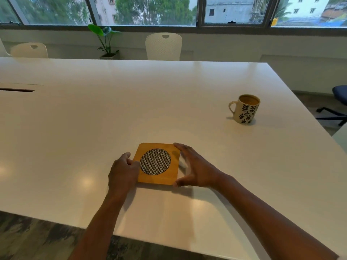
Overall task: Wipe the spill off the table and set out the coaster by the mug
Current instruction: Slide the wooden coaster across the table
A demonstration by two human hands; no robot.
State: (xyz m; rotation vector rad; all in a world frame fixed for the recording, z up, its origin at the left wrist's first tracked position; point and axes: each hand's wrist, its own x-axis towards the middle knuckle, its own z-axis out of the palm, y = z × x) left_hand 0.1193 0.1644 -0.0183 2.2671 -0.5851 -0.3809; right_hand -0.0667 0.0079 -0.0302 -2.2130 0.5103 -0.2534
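My hands bracket the coaster: my left hand (124, 170) has its fingers curled at the left edge, thumb tip on the wood, pinching that edge as far as I can tell; my right hand (195, 168) is spread, fingers straight along the right edge and thumb near the close right corner, its fingers motion-blurred, so whether they touch the wood I cannot tell. The two hands are apart, with the coaster between them.

Coaster (156, 164): a square wooden plate with a round woven insert, lying flat on the tabletop (131, 102), no long axis, one corner turned slightly away from me.

Mug (245, 109): well apart from the coaster, beyond it and to its right; upright, leaf-patterned, filled with a brown drink, handle pointing toward the coaster's side. My right hand is the nearer one to the mug, so I judge that the coming move carries the coaster away from me and rightward.

Surface: white, glossy, with light reflections on the coaster's left; I can make out no spill on it.

Room, beyond the mug and coaster: white chairs (163, 46) at the far edge, a potted plant (106, 41), a band of windows (154, 10), a dark office chair (338, 102) to the mug's right.
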